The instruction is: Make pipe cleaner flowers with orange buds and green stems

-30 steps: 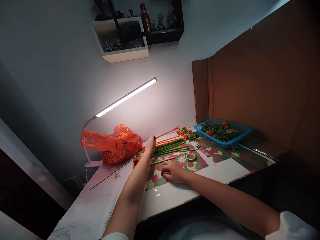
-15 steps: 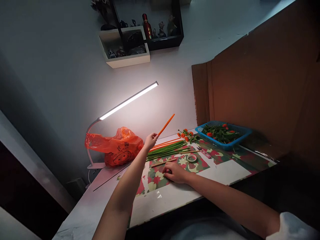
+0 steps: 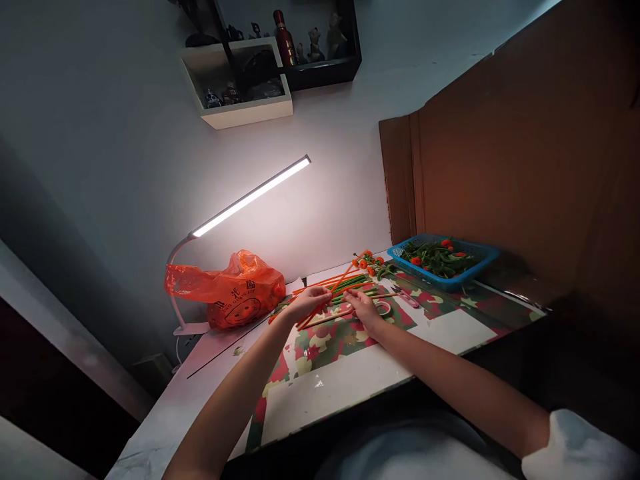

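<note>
Orange stems [image 3: 314, 313] slant through the space between your hands, above the patterned sheet; one end points down toward you, the other up toward the flowers. Behind everything stands the wall [image 3: 340, 173]; your table [image 3: 345, 400] spreads beneath the work, and a cardboard panel [image 3: 500, 153] rises at its right, perhaps to screen off that side. High on the wall hangs a box shelf [image 3: 250, 115]; below it the lamp [image 3: 253, 197] leans inward from the left, its lit bar angled so that light probably reaches your fingers.

On the table, the patterned sheet [image 3: 315, 357] lies under your hands, likely to protect the surface; the orange plastic bag [image 3: 245, 293] slumps at the left by the lamp's base, and the blue basket [image 3: 463, 280] sits at the far right, its rim seemingly keeping leaves and blooms together. Green stems [image 3: 360, 281] lie side by side behind your hands — an arrangement that should make single ones easy to pick; orange flowers [image 3: 370, 262] rest beyond them, the pink-handled snips [image 3: 410, 300] just right of them, and the tape roll [image 3: 383, 308] beside your right hand, within easy reach.

Your left hand [image 3: 307, 302] pinches the orange stems between thumb and fingers, presumably to steady them; your right hand [image 3: 365, 310] brings its fingertips close — whether they grip a stem, you cannot tell here.
</note>
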### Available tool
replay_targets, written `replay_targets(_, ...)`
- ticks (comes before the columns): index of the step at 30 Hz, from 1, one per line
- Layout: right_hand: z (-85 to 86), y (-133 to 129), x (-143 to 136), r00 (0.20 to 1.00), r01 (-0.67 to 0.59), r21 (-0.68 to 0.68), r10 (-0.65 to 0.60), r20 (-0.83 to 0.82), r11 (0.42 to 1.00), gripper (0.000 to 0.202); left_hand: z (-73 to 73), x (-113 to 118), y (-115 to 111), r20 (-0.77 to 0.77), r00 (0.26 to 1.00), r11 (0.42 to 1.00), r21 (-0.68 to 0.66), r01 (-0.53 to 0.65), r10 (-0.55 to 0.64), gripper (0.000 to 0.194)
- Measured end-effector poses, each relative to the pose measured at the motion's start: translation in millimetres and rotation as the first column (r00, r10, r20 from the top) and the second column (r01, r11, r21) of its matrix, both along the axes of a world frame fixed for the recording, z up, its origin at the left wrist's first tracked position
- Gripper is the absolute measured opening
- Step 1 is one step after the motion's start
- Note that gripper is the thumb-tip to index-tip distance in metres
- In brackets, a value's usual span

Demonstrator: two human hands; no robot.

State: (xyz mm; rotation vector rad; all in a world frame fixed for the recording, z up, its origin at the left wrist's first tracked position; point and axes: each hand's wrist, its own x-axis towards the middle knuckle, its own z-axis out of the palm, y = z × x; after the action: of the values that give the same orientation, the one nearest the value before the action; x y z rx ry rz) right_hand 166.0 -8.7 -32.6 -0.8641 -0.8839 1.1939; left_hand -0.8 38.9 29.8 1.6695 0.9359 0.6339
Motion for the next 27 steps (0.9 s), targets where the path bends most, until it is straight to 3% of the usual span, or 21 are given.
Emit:
replay_targets(3,0.0,0.7,5.4,0.998,-0.015,-0.083,0.010,-0.062,0.996,0.031,-15.8,-6.4,-21.3,-0.013,0.998,0.995,-0.079,0.058,-0.060,0.043)
replay_targets(9,-1.4,-3.5,4.0,0.995,-0.095,-0.135,0.088,-0.054,0.986,0.028,-33.2,-10.7,-45.5,-0.019,1.000,0.993,-0.121,0.011,-0.013,0.039)
replay_targets(15,5.5,-9.6,4.7,0.978,-0.189,-0.233,0.161,-0.132,0.954,0.022,-39.9,-6.8,-55.3,0.072,0.997,0.981,-0.195,-0.008,0.022,0.037)
replay_targets(19,8.2,-11.1,4.4,0.943,-0.277,-0.222,0.221,-0.248,0.935,0.023,-44.8,-2.3,-67.0,0.104,0.980,0.975,-0.164,-0.154,0.172,0.035)
replay_targets(22,8.5,-12.1,4.3,0.935,-0.318,-0.223,0.266,-0.234,0.922,0.023,-44.3,1.3,-74.8,0.125,0.960,0.958,-0.174,-0.227,0.250,0.031)
replay_targets(27,9.6,-13.4,4.2,0.934,-0.346,-0.216,0.314,-0.170,0.913,0.020,-36.9,12.3,-81.2,0.132,0.950,0.939,-0.242,-0.245,0.282,0.028)
